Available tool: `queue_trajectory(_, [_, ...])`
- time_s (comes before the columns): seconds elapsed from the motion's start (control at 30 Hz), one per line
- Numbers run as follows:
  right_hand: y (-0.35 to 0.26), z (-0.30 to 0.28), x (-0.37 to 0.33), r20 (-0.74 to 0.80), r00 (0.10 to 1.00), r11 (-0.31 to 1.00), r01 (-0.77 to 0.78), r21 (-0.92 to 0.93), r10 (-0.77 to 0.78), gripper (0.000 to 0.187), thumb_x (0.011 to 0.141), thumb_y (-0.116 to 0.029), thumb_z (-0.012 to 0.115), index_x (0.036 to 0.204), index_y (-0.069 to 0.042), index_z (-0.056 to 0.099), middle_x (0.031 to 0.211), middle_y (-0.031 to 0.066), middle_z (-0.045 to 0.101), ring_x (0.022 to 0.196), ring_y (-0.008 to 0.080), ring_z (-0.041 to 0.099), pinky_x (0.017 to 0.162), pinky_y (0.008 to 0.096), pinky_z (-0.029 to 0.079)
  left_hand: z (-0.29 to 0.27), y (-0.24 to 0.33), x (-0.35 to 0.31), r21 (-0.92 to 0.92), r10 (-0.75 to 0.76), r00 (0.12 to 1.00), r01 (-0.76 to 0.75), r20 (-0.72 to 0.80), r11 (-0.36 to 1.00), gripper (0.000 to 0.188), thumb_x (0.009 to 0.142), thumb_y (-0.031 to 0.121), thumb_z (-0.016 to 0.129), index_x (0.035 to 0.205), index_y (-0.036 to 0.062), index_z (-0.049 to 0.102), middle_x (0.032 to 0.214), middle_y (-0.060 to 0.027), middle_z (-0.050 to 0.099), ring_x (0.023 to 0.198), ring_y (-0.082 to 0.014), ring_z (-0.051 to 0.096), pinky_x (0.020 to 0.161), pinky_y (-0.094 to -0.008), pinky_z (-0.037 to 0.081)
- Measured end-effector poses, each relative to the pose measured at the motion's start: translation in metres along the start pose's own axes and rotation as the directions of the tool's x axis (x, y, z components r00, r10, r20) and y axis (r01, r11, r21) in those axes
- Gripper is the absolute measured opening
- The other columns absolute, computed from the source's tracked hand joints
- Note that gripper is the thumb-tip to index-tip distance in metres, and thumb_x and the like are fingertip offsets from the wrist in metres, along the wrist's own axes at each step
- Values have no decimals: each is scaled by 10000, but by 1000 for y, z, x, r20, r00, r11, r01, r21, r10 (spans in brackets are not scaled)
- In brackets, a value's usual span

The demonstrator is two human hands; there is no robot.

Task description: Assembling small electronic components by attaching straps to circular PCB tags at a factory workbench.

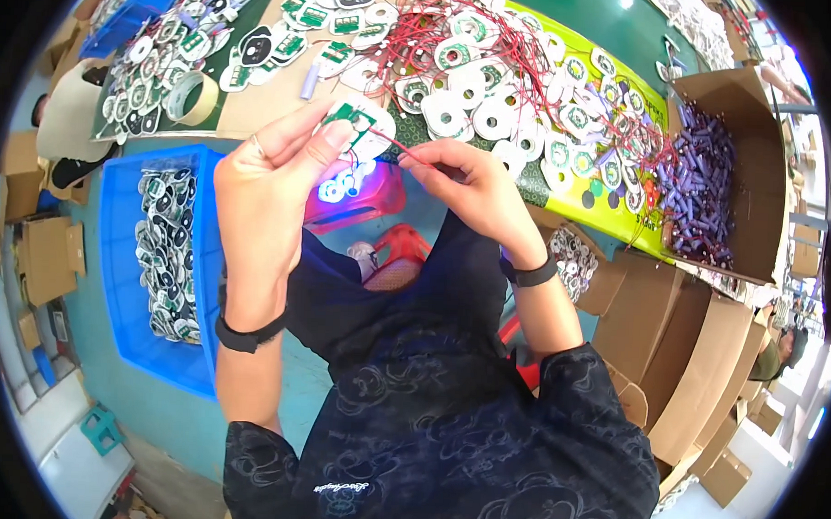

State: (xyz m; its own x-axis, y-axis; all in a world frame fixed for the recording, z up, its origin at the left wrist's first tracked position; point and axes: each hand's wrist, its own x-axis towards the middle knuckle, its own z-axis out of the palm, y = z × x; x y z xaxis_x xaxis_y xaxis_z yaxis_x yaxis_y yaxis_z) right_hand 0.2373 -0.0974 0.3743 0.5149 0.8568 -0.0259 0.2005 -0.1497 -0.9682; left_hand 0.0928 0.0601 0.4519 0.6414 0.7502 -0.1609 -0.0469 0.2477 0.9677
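Observation:
My left hand (pixel 270 177) is raised over my lap, thumb and fingers closed on a green circuit board (pixel 358 120) fixed to a white plastic piece. Blue-white lights (pixel 347 184) glow just below the board; whether they belong to it I cannot tell. My right hand (pixel 477 187) pinches a thin red wire (pixel 390 141) that runs to the board. Beyond the hands, a heap of white ring-shaped pieces (pixel 446 116) with green boards and red wires (pixel 414 31) covers the table. A purple cylindrical battery (pixel 309 82) lies near the board.
A blue bin (pixel 117 277) with black-and-white parts stands at my left. On the table's left sits a tape roll (pixel 193 98). A cardboard box (pixel 762 153) of purple batteries is at the right, with more cartons (pixel 700 361) below. A pink stool (pixel 381 203) stands under the table edge.

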Motion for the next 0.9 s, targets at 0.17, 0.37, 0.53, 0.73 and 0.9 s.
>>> queue_trajectory(0.17, [10,6,13,96,982,982,-172,80,164,242,986,-218,647,1085,-14,729,897,-10,717,820,40,590,733,225,484,-1,32,13,101,85,993,-92,77,991,361,893,52,731,1231,-46,650,1081,-125,719,908,-157,699,774,-280,607])
queue_trajectory(0.37, [-1,32,27,116,993,995,-7,95,-4,291,1006,-278,618,1085,-19,725,914,-3,712,856,46,586,777,238,478,-12,58,23,145,132,989,-141,68,979,359,909,73,715,1244,-37,647,1139,-122,700,971,-154,683,818,-286,604])
queue_trajectory(0.53, [3,53,32,181,983,992,-14,128,-10,247,1006,-231,612,1145,-43,689,1033,25,709,964,80,608,882,258,484,-23,69,29,173,149,986,-160,73,972,355,914,90,712,1238,-40,649,1127,-118,704,947,-156,692,811,-281,603])
queue_trajectory(0.73, [11,62,27,141,977,987,159,21,-161,241,950,-159,656,1162,-44,661,1093,75,699,1049,143,634,959,311,480,-25,85,40,151,170,981,-183,95,971,367,918,90,699,1250,-52,633,1120,-127,703,949,-161,697,819,-281,603])
queue_trajectory(0.9, [-9,20,23,-104,968,967,215,-137,-230,478,892,-153,717,1344,-91,574,1194,112,660,1097,166,611,929,335,499,5,116,76,136,155,958,-192,242,972,354,927,104,684,1244,-41,623,1109,-110,705,941,-170,708,810,-274,604])
